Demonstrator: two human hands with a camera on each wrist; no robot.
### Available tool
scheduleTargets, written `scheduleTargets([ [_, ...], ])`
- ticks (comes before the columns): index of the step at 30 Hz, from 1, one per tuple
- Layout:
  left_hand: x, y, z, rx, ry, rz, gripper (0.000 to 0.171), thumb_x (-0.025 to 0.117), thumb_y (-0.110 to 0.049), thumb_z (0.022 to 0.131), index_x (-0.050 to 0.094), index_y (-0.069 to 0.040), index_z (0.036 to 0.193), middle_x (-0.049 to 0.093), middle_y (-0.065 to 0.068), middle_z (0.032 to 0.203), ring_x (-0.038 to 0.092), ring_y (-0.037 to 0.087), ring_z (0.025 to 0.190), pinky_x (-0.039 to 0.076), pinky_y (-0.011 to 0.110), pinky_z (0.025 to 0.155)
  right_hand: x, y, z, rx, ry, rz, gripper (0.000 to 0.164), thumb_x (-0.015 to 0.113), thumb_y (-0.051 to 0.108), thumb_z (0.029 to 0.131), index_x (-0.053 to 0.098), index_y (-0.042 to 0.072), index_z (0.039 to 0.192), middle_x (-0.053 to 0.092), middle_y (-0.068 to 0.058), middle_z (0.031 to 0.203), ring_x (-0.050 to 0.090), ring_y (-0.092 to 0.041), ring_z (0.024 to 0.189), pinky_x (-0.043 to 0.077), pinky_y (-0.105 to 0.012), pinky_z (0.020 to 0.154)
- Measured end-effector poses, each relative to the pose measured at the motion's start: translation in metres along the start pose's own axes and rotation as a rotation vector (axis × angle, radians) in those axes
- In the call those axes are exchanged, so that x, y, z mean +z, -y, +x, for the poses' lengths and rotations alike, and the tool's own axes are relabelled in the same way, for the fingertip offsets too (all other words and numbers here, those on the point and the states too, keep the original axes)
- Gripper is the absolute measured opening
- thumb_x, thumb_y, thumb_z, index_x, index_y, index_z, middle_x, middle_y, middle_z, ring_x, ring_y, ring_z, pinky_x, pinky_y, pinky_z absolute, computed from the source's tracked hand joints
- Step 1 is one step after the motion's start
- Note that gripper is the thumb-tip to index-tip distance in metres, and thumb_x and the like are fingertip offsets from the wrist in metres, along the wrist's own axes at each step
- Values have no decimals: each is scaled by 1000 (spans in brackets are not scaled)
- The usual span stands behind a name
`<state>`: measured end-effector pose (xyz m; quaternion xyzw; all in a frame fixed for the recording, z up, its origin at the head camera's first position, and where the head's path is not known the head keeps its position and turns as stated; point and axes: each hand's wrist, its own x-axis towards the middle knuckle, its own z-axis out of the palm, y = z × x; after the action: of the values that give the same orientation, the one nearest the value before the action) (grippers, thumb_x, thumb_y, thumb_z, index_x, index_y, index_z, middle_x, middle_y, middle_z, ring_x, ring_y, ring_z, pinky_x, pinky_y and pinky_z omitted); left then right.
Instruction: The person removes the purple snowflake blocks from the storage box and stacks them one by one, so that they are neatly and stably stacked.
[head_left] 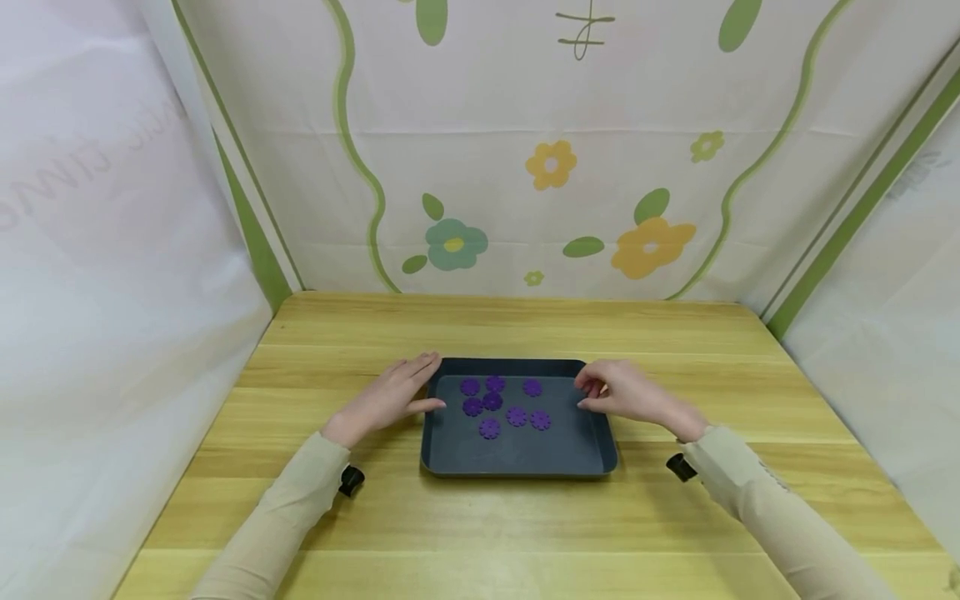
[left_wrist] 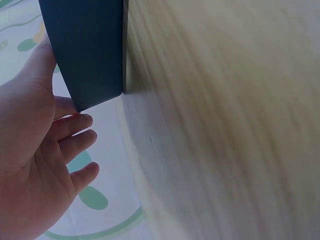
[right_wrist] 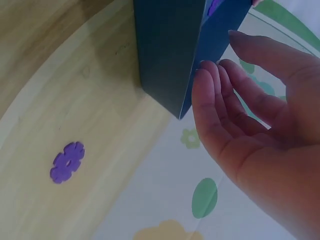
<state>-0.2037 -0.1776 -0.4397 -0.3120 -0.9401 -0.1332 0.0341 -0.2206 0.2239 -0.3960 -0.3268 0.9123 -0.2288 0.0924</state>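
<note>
A dark grey tray [head_left: 517,457] lies on the table with several purple notched plastic discs [head_left: 516,417] inside. At its left side my left hand [head_left: 393,393] rests on the rim by the far corner. Its fingers are extended and the thumb reaches over the edge; in the left wrist view the loose fingers show past the tray wall [left_wrist: 92,50]. Over the right rim is my right hand [head_left: 622,392], thumb and fingers loosely bent, with a gap between them. Nothing shows in its grasp in the right wrist view, where its fingertips overlap the tray wall [right_wrist: 165,55].
Another purple notched piece [right_wrist: 67,162] lies on the wooden table outside the tray, in the right wrist view. Black wrist mounts [head_left: 351,481] hang below both sleeves. A white cloth printed with flowers [head_left: 551,165] stands behind the table, with white cloth on both sides.
</note>
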Motion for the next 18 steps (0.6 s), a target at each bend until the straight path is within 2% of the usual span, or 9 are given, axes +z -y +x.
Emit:
scheduleTargets([
  [11, -1, 0, 0, -12, 19, -17, 79, 62, -47, 95, 37, 1, 152, 38, 21, 157, 39, 35, 146, 35, 56, 118, 11, 6, 11, -92, 38, -12, 22, 75, 15, 88, 70, 0, 103, 71, -13, 96, 63, -4, 77, 56, -19, 68],
  [18, -2, -1, 0, -14, 24, -17, 79, 62, -47, 95, 37, 1, 152, 38, 22, 157, 39, 35, 146, 35, 56, 118, 14, 11, 15, -76, 72, 20, 21, 75, 14, 88, 69, 0, 103, 70, -13, 97, 62, -4, 77, 56, -19, 69],
])
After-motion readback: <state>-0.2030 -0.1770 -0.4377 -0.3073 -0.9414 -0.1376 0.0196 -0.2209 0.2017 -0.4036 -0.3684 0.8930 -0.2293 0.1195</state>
